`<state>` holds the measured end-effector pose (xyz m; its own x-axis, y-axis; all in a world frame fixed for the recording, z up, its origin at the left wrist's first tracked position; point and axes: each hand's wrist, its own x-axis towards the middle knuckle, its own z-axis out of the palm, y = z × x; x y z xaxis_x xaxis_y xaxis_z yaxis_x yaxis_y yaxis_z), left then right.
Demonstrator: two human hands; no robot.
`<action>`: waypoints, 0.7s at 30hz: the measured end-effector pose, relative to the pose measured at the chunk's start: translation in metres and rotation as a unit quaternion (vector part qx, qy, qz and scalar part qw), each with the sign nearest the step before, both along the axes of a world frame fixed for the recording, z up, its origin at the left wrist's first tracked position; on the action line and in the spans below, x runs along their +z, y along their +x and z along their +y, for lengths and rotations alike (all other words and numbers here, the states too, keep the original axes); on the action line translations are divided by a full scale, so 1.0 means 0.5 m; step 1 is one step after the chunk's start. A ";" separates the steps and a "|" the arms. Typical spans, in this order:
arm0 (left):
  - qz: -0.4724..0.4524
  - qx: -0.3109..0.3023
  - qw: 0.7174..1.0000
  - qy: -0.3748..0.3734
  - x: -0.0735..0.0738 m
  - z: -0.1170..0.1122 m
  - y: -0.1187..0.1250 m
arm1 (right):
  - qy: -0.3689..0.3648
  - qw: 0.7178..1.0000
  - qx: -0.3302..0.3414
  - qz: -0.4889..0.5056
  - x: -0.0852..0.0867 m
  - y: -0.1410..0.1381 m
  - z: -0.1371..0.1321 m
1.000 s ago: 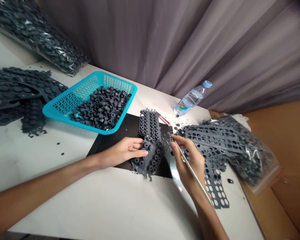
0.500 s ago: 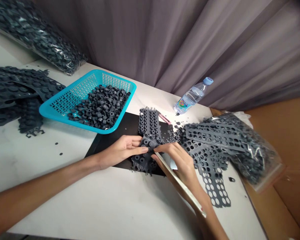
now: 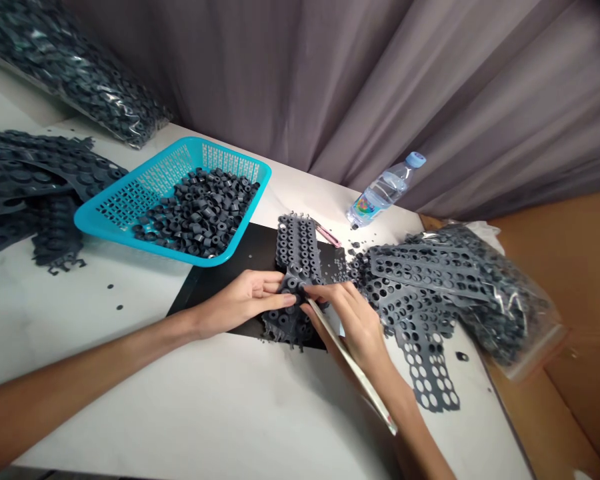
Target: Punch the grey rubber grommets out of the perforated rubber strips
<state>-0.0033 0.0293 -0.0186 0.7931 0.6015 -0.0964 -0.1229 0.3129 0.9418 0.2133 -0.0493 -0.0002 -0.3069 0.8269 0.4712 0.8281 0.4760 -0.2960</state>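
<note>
My left hand [image 3: 253,298] pinches the left edge of a dark grey rubber-looking sheet [image 3: 286,319] covered in round ring-shaped pieces. In my right hand [image 3: 350,320] is a long, thin, pale tool [image 3: 363,380]; its tip meets the sheet close to my left thumb, and its far end points back along my right forearm. What the tip is like is hidden by my fingers. Another studded sheet [image 3: 297,243] lies just beyond, on a black mat [image 3: 220,293]. A pink-handled cutter [image 3: 327,235] rests beside that sheet.
A blue basket [image 3: 170,252] holding many small dark rings stands at the left. Punched sheets [image 3: 430,333] and a clear bag of dark pieces [image 3: 520,327] lie at the right. Behind are a water bottle [image 3: 383,193] and a large filled bag [image 3: 80,73]. More sheets [image 3: 25,180] lie far left.
My right hand has shifted slightly left, and the tool's far end has swung a little left with it. My left hand keeps its hold on the sheet.
</note>
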 end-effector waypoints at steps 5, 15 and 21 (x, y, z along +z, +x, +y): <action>0.003 0.001 1.000 0.001 -0.004 -0.001 0.001 | 0.030 0.998 -0.009 -0.059 -0.002 -0.008 0.001; 0.010 -0.021 0.999 -0.032 -0.009 0.007 -0.005 | 0.048 0.990 -0.125 0.034 -0.009 -0.035 -0.008; 0.030 -0.017 0.999 -0.022 -0.008 0.008 -0.010 | 0.079 0.941 -0.309 0.111 0.009 0.045 0.006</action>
